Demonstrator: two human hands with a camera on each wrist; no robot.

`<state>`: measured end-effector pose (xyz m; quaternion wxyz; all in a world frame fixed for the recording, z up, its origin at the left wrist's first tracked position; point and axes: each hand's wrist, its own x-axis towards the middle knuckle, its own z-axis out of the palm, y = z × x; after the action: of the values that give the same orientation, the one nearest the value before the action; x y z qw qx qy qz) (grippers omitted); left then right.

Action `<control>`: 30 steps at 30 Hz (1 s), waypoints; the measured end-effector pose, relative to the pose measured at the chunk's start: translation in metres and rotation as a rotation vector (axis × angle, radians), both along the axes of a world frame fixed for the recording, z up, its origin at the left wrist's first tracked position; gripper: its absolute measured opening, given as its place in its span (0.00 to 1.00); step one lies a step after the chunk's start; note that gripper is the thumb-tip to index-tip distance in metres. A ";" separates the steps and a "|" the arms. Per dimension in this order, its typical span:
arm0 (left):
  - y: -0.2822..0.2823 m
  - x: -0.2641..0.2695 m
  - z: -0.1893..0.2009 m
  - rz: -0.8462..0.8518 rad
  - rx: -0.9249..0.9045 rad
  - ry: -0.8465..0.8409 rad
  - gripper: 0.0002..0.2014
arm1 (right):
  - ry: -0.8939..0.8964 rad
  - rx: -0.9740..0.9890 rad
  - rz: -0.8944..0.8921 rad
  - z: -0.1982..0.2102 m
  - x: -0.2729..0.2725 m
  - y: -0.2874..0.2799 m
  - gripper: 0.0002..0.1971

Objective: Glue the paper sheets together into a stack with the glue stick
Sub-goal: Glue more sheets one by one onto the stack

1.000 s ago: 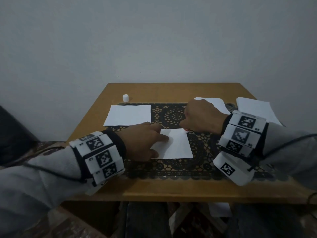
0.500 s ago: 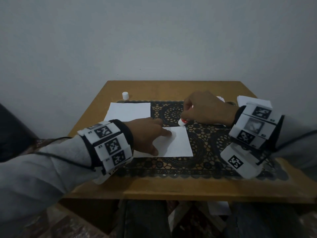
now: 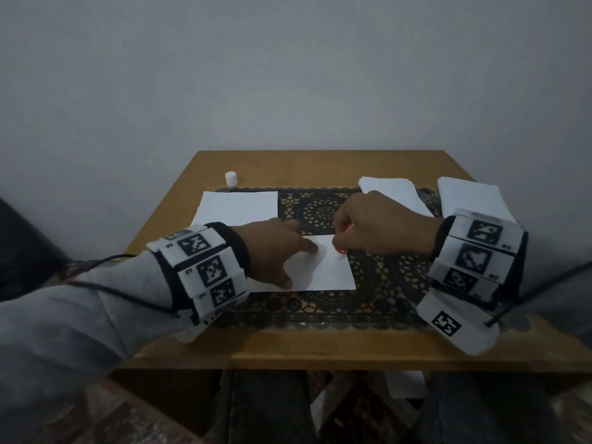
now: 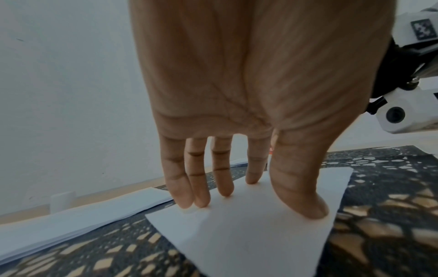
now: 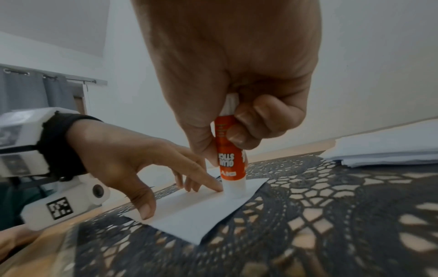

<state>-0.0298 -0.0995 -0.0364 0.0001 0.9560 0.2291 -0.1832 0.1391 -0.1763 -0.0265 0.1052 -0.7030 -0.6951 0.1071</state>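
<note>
The right hand [image 5: 237, 112], its grip clenched round the glue stick [image 5: 229, 155], had just brought the tip back down onto the paper sheet [image 3: 323, 270] at centre frame, pinned by the left hand's [image 3: 272, 248] flat, released fingers, so gluing had resumed.

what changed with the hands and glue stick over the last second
The right hand carried the glue stick from the sheet's far edge, where it was half a second ago, back toward the person; its tip now sits on the paper sheet beside the left index fingertip. The left hand has stayed pressing the sheet flat. The cap and paper stacks are unchanged.
</note>
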 end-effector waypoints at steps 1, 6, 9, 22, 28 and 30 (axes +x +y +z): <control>0.000 0.000 0.000 0.002 -0.001 0.000 0.38 | 0.000 -0.005 0.009 0.000 0.000 -0.003 0.09; 0.001 0.000 0.000 0.028 -0.025 0.000 0.38 | 0.021 -0.029 0.051 -0.003 -0.002 -0.017 0.08; 0.004 0.003 0.004 0.053 -0.081 -0.009 0.34 | 0.043 -0.049 0.072 -0.005 -0.002 -0.023 0.08; 0.022 0.014 0.001 0.205 -0.128 -0.050 0.37 | 0.454 -0.115 -0.018 0.025 0.026 -0.042 0.12; 0.025 0.016 0.003 0.281 -0.223 -0.045 0.34 | 0.522 -0.008 -0.099 0.021 0.035 -0.043 0.11; 0.026 0.015 0.003 0.275 -0.237 -0.060 0.30 | 0.534 0.009 -0.107 0.020 0.036 -0.044 0.10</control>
<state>-0.0146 -0.0733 -0.0332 0.1448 0.9140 0.3342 -0.1789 0.1751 -0.2204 -0.0064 0.2934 -0.6851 -0.6051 0.2800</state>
